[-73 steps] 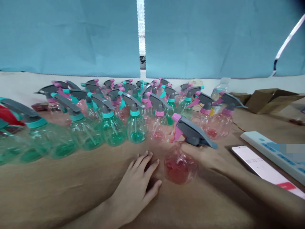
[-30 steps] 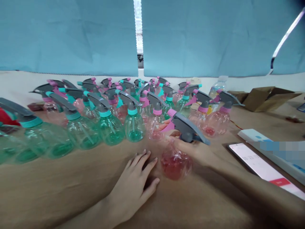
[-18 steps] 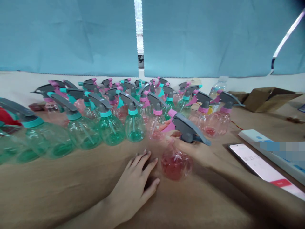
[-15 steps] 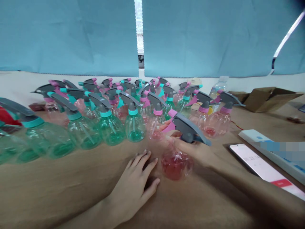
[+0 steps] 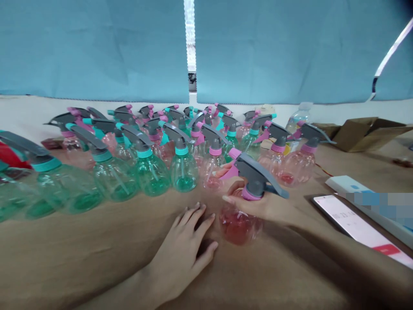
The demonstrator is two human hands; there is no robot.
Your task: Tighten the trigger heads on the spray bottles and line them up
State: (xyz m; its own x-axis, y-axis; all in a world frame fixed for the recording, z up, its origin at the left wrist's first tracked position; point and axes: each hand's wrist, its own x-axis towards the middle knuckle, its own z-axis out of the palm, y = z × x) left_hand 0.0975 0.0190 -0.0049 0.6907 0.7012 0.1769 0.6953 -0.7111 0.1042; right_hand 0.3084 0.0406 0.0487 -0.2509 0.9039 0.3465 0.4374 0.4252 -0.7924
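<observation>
My right hand (image 5: 258,204) is wrapped round the neck of a pink spray bottle (image 5: 238,226), just under its pink collar. The bottle is upright, with a grey and pink trigger head whose nozzle points to the left. My left hand (image 5: 183,245) lies flat on the brown table (image 5: 112,254), fingers spread, beside the pink bottle and holding nothing. Beyond my left hand stand a small green spray bottle (image 5: 183,172) and another pink spray bottle (image 5: 213,165).
Several green and pink spray bottles stand in rows across the back and left. At the right lie a phone (image 5: 355,224) and a white and blue box (image 5: 351,187). An open cardboard box (image 5: 358,135) and a clear bottle (image 5: 300,116) are behind.
My right hand's fingers have shifted at the bottle's neck, and the pink collar now shows above them. My left hand stays flat on the table.
</observation>
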